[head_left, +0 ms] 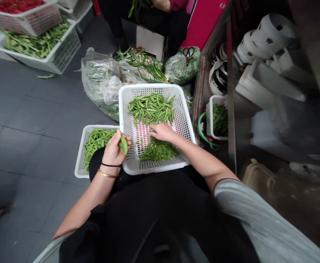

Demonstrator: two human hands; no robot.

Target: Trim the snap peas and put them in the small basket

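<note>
Now, left hand [113, 151] gripping pod [123, 145], right [162, 132] over basket [146, 89]

We wear a grey short-sleeved top, its right sleeve [266, 219] edged with a dark band at the hem, and its left sleeve [54, 248] showing only as a pale strip at the near left. A black apron [160, 219] covers our front. Our left wrist [106, 170] carries a thin black cord bracelet [111, 165] and a gold bangle [107, 174].

A fat green pea pod [123, 145] is in my left hand [113, 150], and lots of thin green pods [151, 108] lie in a heap in the white basket [146, 89], just past a soft green pile [158, 151].
</note>
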